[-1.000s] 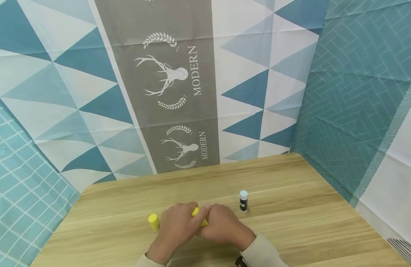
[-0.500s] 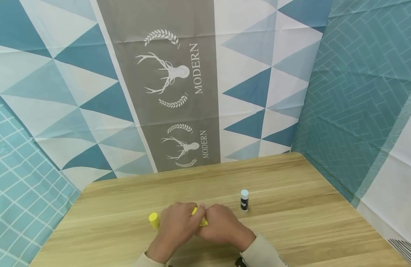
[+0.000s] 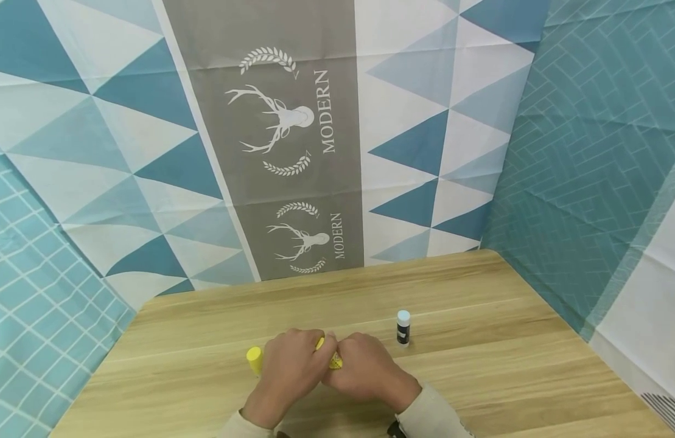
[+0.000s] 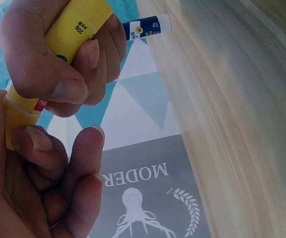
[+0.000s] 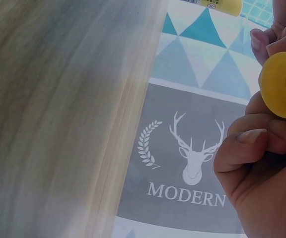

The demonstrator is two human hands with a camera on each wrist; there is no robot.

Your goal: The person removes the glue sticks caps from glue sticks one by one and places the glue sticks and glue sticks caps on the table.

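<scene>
Near the table's front, both hands meet on a yellow glue stick (image 3: 336,361). My right hand (image 3: 364,368) has its fingers wrapped round the stick's body (image 4: 81,29), and the round yellow end (image 5: 284,84) sticks out of this grip in the right wrist view. My left hand (image 3: 293,371) grips the other end (image 4: 21,114), thumb and fingers curled about it. Much of the stick is covered by fingers. Just left of my left hand stands another yellow stick (image 3: 254,359). Beyond my right hand a dark glue stick with a white cap (image 3: 403,328) stands upright.
The wooden table (image 3: 479,365) runs back to a patterned cloth wall (image 3: 304,152) with deer prints. Tiled blue cloth (image 3: 36,304) borders the left side and teal cloth (image 3: 578,170) the right. A black band (image 3: 394,429) shows at the right sleeve.
The left thumb has drawn back slightly from the right hand. Both hands keep their grip on the yellow glue stick, and the head view has shifted a little.
</scene>
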